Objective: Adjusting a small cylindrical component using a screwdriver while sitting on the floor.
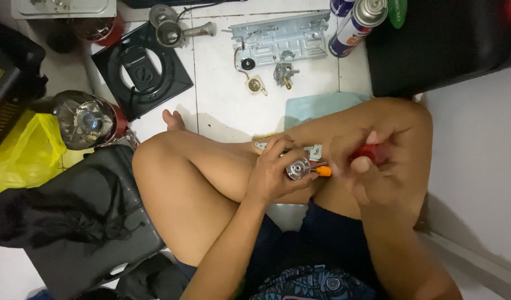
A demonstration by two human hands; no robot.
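centrally, round shiny metal fitting (297, 167)

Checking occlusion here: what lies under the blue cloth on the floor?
Only white floor tile shows around the blue cloth. Its near edge is covered by the person's leg, so anything beneath stays hidden.

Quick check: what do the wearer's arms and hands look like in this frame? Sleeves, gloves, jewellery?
Both arms are bare from the frame's lower edge to the fingers: no sleeves show. The left hand and right hand have no gloves, and no rings, watch or wristbands are visible. The right hand is slightly motion-blurred, so small details there are hard to tell. Nails look short and unpainted.
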